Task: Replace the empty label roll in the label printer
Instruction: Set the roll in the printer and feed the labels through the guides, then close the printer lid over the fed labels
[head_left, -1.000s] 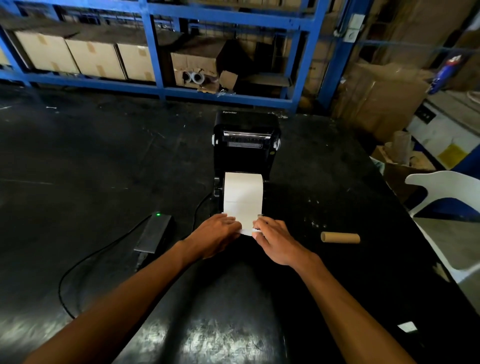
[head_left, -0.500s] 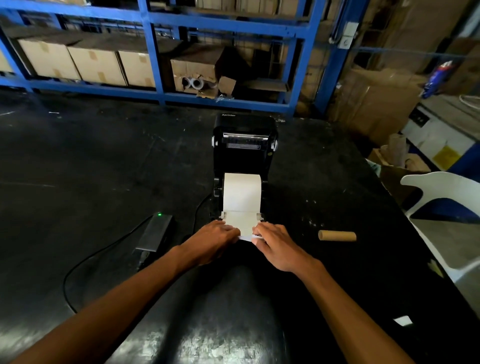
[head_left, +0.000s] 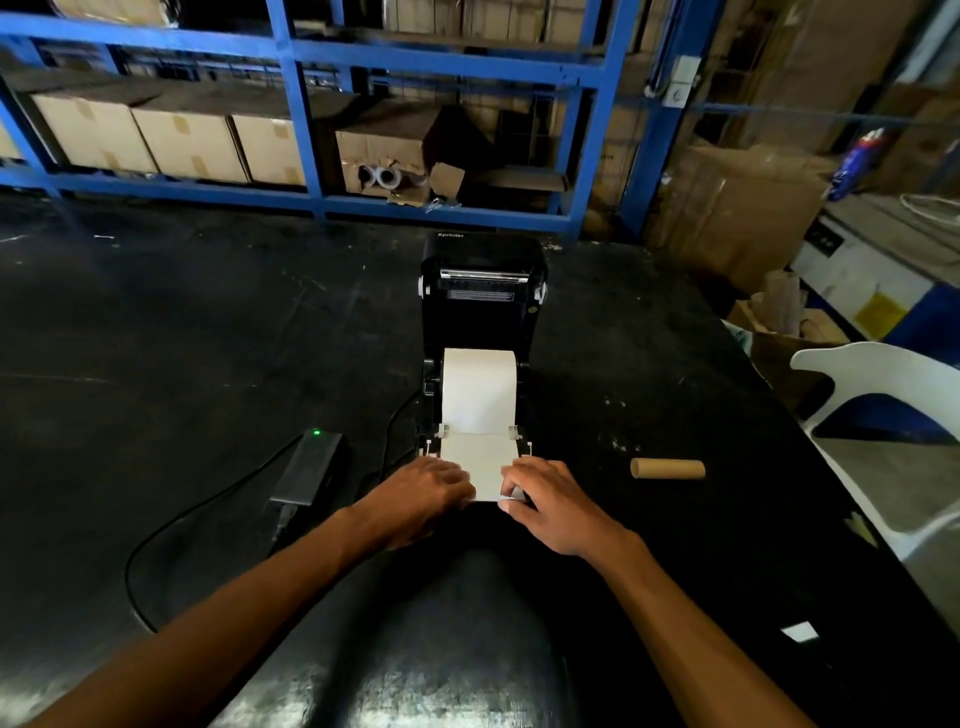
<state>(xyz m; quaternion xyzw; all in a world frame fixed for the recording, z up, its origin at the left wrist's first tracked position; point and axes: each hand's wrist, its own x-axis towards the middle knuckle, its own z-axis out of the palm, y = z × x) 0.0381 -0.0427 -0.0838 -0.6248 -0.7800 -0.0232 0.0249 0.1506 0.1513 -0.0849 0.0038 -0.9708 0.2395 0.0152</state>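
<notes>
A black label printer stands on the dark table with its lid raised toward the back. A white label roll sits in its bay, and a strip of label paper runs forward between the white guides. My left hand pinches the strip's left front corner. My right hand pinches the right front corner. Both hands sit at the printer's front edge and hide it. The empty brown cardboard core lies on the table to the right.
A black power adapter with a green light and its cable lie left of the printer. A white plastic chair stands at the table's right edge. Blue shelving with cardboard boxes runs behind the table. A small white scrap lies front right.
The paper strip has been drawn forward and laid flat between the guides. Both hands stayed at its front corners, a little closer to me.
</notes>
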